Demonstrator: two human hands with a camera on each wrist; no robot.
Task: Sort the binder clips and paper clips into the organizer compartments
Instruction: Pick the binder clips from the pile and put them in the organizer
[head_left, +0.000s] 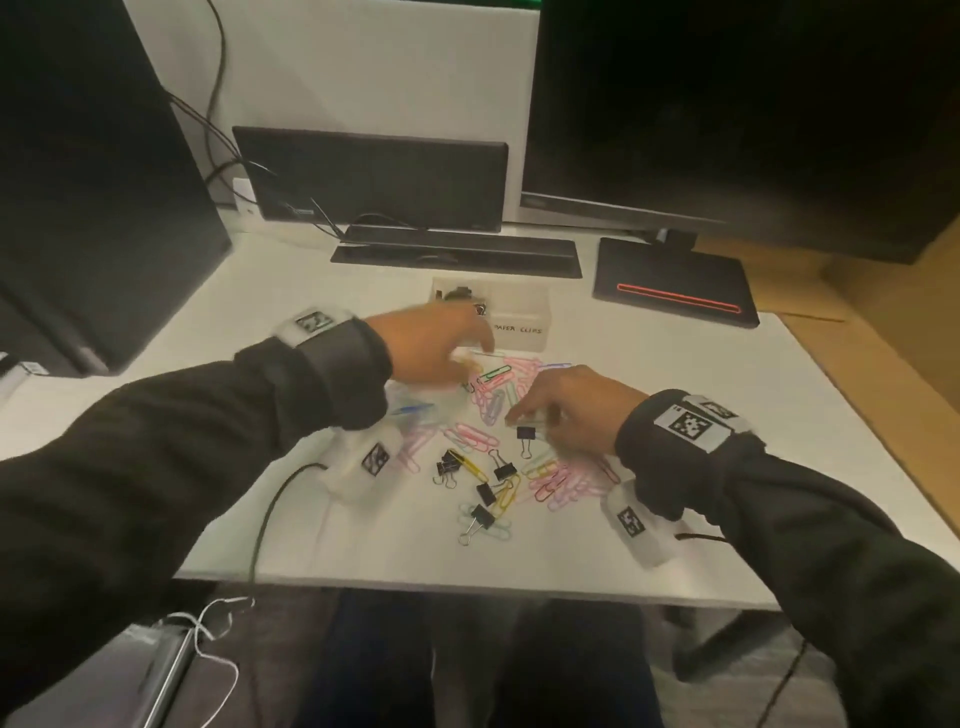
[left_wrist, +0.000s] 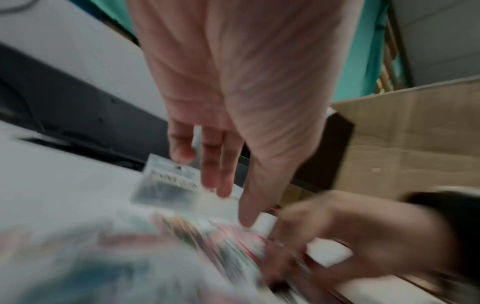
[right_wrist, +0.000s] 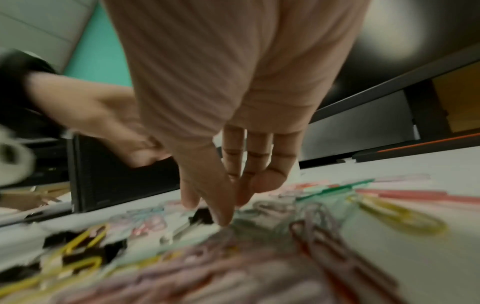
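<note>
Coloured paper clips (head_left: 493, 395) lie heaped on the white table (head_left: 363, 540), with several black binder clips (head_left: 485, 493) among them. Behind the heap stands the clear organizer (head_left: 519, 304); its right compartment is labelled PAPER CLIPS and its left one holds dark binder clips. My left hand (head_left: 467, 358) hovers, blurred, over the heap's far edge just before the organizer (left_wrist: 166, 185), and in the left wrist view this hand (left_wrist: 221, 185) has straight fingers and holds nothing. My right hand (head_left: 519, 415) points its fingers down into the heap (right_wrist: 223, 205), tips touching clips beside one binder clip (head_left: 525, 432) (right_wrist: 201, 216).
A black bar (head_left: 457, 252) and a monitor base (head_left: 675, 291) with a red line sit behind the organizer. A dark tower (head_left: 93, 208) stands at left and cardboard (head_left: 857, 322) lies at right. A cable (head_left: 270, 509) hangs over the table's front edge.
</note>
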